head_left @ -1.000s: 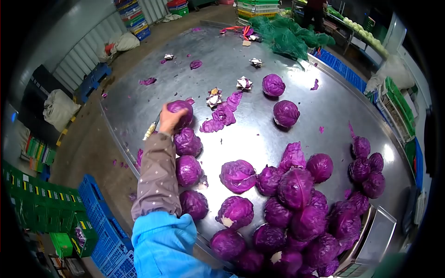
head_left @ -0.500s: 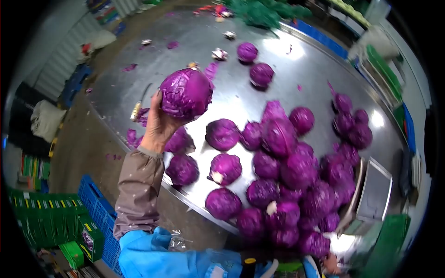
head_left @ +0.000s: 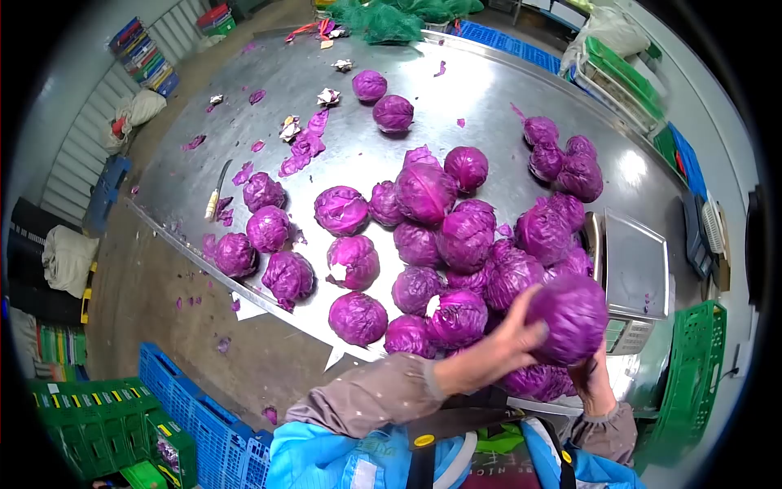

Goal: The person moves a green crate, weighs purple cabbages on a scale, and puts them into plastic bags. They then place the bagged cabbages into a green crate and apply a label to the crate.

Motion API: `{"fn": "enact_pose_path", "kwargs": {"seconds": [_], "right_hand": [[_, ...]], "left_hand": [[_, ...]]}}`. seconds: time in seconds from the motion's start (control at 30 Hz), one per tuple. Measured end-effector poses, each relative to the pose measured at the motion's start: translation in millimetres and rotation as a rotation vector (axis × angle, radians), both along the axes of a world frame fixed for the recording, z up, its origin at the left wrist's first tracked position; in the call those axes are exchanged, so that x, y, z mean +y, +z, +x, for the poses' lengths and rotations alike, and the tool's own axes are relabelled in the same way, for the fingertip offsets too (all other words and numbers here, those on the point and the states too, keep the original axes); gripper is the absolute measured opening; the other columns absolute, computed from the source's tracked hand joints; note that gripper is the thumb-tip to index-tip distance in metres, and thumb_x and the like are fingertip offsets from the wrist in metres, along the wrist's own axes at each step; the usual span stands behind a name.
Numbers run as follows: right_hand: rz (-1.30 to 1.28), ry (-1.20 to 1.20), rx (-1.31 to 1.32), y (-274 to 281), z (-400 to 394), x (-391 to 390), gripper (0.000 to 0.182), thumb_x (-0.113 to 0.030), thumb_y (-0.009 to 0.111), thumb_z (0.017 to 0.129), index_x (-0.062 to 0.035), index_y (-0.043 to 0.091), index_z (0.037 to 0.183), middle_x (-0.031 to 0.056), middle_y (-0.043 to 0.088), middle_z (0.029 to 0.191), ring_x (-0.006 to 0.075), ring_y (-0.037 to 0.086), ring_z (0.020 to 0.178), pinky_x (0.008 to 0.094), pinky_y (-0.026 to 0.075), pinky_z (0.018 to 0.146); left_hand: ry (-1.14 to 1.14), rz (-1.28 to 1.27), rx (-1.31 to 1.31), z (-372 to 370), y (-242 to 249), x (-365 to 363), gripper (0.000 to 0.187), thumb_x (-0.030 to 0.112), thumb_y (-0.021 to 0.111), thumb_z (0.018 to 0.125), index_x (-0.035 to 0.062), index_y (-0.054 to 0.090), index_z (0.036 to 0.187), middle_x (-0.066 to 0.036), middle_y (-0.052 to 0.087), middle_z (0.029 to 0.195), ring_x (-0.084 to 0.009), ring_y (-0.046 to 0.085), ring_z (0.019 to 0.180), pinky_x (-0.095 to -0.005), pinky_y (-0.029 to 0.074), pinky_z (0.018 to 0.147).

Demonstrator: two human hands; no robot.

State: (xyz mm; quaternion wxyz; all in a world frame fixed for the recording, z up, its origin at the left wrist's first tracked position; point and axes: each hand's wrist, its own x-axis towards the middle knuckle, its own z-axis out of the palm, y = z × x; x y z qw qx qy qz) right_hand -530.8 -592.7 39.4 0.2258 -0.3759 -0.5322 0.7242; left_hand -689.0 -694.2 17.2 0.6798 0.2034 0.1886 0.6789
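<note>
Between my two hands is a large purple cabbage [head_left: 568,319], held above the heap at the right front. My left hand [head_left: 503,346] grips its left side with the thumb on the surface. Under its lower right side is my right hand [head_left: 596,381], its fingers mostly hidden behind the cabbage. Many other purple cabbages lie on the metal table [head_left: 261,134], heaped close to the scale and looser toward the left. A curved knife with a pale handle [head_left: 212,204] rests near the left edge, beside loose purple leaves [head_left: 305,151].
To the right of the heap stands a scale with a metal tray [head_left: 635,265]. A green crate [head_left: 691,367] is at the right front. Blue crates [head_left: 191,420] and green crates [head_left: 90,420] stand on the floor at lower left. Green netting [head_left: 379,20] lies at the far edge.
My left hand and the held cabbage have moved from the left side of the table to the right front. My right hand has come up to the cabbage. The view has shifted.
</note>
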Motion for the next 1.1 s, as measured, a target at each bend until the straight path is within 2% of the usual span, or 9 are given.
{"fn": "enact_pose_path", "kwargs": {"seconds": [0.17, 0.23, 0.33, 0.43, 0.57, 0.7, 0.77, 0.87, 1.1], "right_hand": [[-0.465, -0.228, 0.532, -31, 52, 39, 0.083, -0.050, 0.067, 0.066, -0.0105, 0.032, 0.130, 0.0127, 0.038, 0.129, 0.0315, 0.039, 0.118, 0.0511, 0.033, 0.098], [-0.353, -0.403, 0.496, -25, 68, 69, 0.074, -0.042, 0.065, 0.072, -0.0098, 0.032, 0.129, 0.0125, 0.040, 0.128, 0.0322, 0.039, 0.117, 0.0515, 0.034, 0.096], [0.041, -0.531, 0.239, -15, 91, 130, 0.056, -0.027, 0.063, 0.076, -0.0062, 0.039, 0.122, 0.0138, 0.045, 0.119, 0.0275, 0.049, 0.106, 0.0433, 0.043, 0.088], [0.577, -0.606, -0.261, -26, 116, 196, 0.054, -0.025, 0.068, 0.072, 0.0006, 0.043, 0.113, 0.0143, 0.054, 0.104, 0.0215, 0.056, 0.091, 0.0315, 0.047, 0.078], [0.802, -0.470, -0.655, -50, 141, 234, 0.080, -0.036, 0.076, 0.060, 0.0039, 0.037, 0.117, 0.0169, 0.055, 0.101, 0.0242, 0.056, 0.092, 0.0318, 0.044, 0.081], [0.628, -0.362, -0.702, -34, 143, 228, 0.091, -0.041, 0.074, 0.060, 0.0040, 0.029, 0.125, 0.0216, 0.053, 0.109, 0.0271, 0.053, 0.102, 0.0306, 0.041, 0.086], [0.656, -0.326, -0.693, -37, 158, 236, 0.091, -0.044, 0.072, 0.063, 0.0040, 0.028, 0.126, 0.0241, 0.049, 0.113, 0.0305, 0.051, 0.104, 0.0333, 0.040, 0.088], [0.728, -0.413, -0.650, -24, 175, 235, 0.083, -0.049, 0.066, 0.070, 0.0032, 0.031, 0.126, 0.0280, 0.044, 0.117, 0.0342, 0.048, 0.106, 0.0379, 0.040, 0.087], [0.518, -0.442, -0.524, -14, 211, 226, 0.074, -0.049, 0.060, 0.075, 0.0000, 0.036, 0.124, 0.0204, 0.048, 0.114, 0.0269, 0.047, 0.105, 0.0351, 0.045, 0.074]], "left_hand": [[-0.173, 0.089, 0.262, 24, 6, 4, 0.081, 0.023, 0.061, 0.081, 0.0141, 0.003, 0.138, -0.014, 0.015, 0.136, -0.0268, 0.033, 0.120, -0.0388, 0.034, 0.098], [-0.131, 0.073, 0.818, 24, 5, -3, 0.077, 0.013, 0.062, 0.078, 0.0123, 0.013, 0.137, -0.011, 0.014, 0.138, -0.0229, 0.036, 0.118, -0.0366, 0.035, 0.096], [-0.187, -0.071, 0.536, 25, -19, -18, 0.057, -0.004, 0.052, 0.080, 0.0043, 0.027, 0.131, -0.009, 0.036, 0.128, -0.0159, 0.041, 0.113, -0.0287, 0.037, 0.094], [-0.110, -0.127, 0.471, 23, -20, -32, 0.053, 0.009, 0.054, 0.082, 0.0023, 0.030, 0.129, -0.013, 0.041, 0.125, -0.0211, 0.046, 0.109, -0.0334, 0.038, 0.092], [-0.002, -0.232, 0.442, 34, -26, -38, 0.055, 0.021, 0.059, 0.081, 0.0007, 0.034, 0.125, -0.016, 0.044, 0.120, -0.0257, 0.049, 0.105, -0.0384, 0.042, 0.088], [0.009, -0.289, 0.465, 46, -19, -33, 0.056, 0.023, 0.061, 0.080, 0.0003, 0.035, 0.124, -0.016, 0.045, 0.117, -0.0251, 0.050, 0.103, -0.0367, 0.043, 0.086], [0.007, -0.302, 0.436, 51, -15, -30, 0.049, 0.012, 0.057, 0.082, 0.0008, 0.035, 0.124, -0.015, 0.045, 0.119, -0.0225, 0.050, 0.105, -0.0353, 0.041, 0.088], [0.018, -0.301, 0.460, 63, -13, -25, 0.052, 0.018, 0.059, 0.081, -0.0001, 0.035, 0.123, -0.015, 0.045, 0.117, -0.0236, 0.051, 0.103, -0.0363, 0.043, 0.087], [0.001, -0.306, 0.470, 96, -16, -14, 0.051, 0.020, 0.060, 0.081, -0.0006, 0.036, 0.122, -0.016, 0.046, 0.116, -0.0241, 0.051, 0.102, -0.0362, 0.043, 0.086]]}}
